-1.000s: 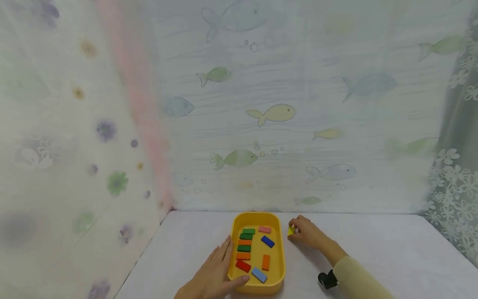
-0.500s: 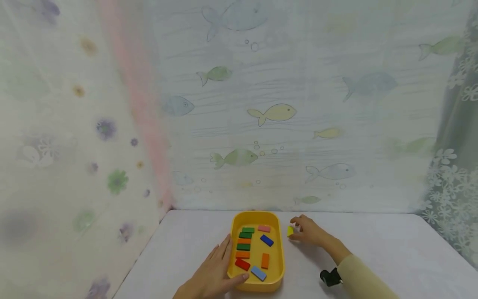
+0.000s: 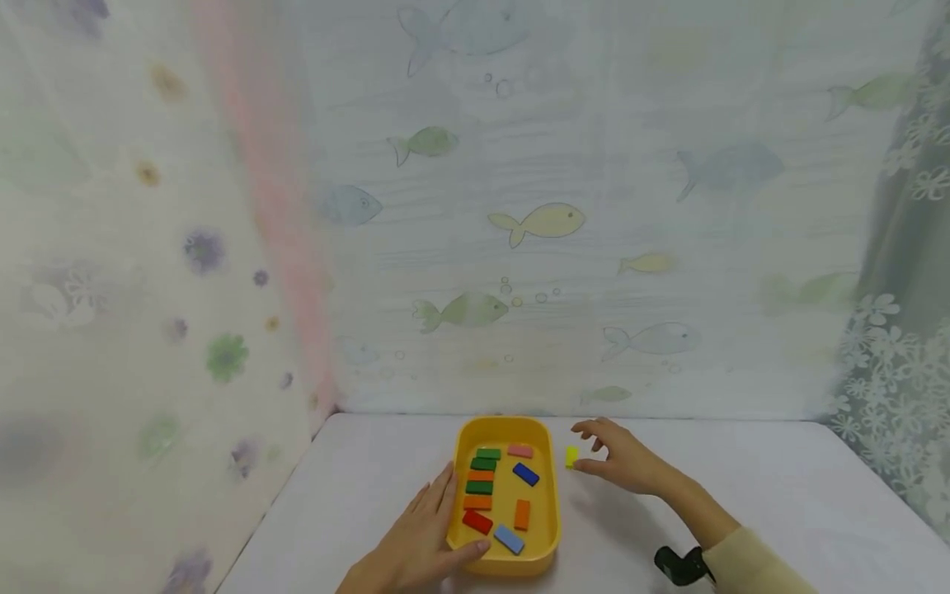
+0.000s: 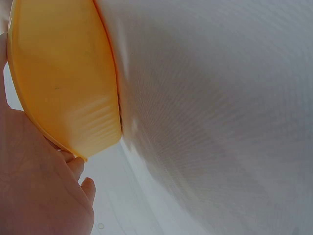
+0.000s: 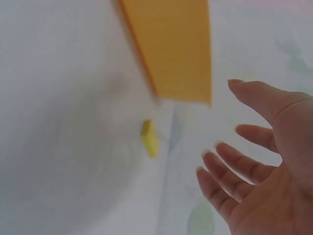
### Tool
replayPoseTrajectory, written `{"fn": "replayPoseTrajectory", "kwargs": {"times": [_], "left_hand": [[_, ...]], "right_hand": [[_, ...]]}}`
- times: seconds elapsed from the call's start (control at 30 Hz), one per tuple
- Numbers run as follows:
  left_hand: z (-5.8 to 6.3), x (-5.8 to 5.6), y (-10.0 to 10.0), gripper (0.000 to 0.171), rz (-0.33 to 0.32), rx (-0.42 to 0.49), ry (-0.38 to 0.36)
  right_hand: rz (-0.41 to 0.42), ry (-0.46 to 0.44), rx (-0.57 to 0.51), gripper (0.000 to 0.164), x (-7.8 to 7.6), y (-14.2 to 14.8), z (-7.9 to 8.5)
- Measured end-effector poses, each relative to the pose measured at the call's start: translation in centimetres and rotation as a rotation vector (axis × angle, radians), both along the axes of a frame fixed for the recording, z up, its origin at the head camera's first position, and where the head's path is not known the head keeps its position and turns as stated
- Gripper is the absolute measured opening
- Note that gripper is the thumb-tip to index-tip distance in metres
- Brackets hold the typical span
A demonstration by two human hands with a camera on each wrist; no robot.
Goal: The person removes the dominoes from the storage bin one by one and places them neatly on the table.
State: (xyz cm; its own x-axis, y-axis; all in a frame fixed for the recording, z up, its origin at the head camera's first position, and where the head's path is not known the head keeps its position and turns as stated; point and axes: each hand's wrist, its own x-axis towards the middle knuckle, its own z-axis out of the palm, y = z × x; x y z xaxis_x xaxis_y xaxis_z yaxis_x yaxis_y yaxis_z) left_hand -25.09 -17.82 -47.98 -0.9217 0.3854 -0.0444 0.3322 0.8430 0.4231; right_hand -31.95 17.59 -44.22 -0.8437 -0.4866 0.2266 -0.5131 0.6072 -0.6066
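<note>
Yellow tray [image 3: 519, 567], yellow block [image 3: 571, 457], right grip [image 3: 623, 462]: the block sits just left of the right grip.

The left grip [image 3: 416, 532] rests against the tray, fingers extended along its outer wall, thumb over the near rim. Beside the tray's right wall, the block stays on the tabletop [image 3: 779, 470], long axis running near to far, roughly parallel to the tray's long side. The right grip, the nearer, is widely parted and holds nothing; room extends rightward, while the tray bounds the left.
</note>
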Motion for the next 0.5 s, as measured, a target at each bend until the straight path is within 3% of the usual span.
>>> {"fn": "replayPoseTrajectory", "kwargs": {"times": [0.27,0.5], "left_hand": [[0.1,0.0,0.0,0.111,0.003,-0.019,0.007],[-0.1,0.0,-0.1,0.11,-0.012,-0.012,0.028]], "right_hand": [[0.113,-0.027,-0.025,0.052,1.3,-3.4,1.5],[0.224,-0.089,-0.023,0.046,2.3,-7.1,1.5]]}}
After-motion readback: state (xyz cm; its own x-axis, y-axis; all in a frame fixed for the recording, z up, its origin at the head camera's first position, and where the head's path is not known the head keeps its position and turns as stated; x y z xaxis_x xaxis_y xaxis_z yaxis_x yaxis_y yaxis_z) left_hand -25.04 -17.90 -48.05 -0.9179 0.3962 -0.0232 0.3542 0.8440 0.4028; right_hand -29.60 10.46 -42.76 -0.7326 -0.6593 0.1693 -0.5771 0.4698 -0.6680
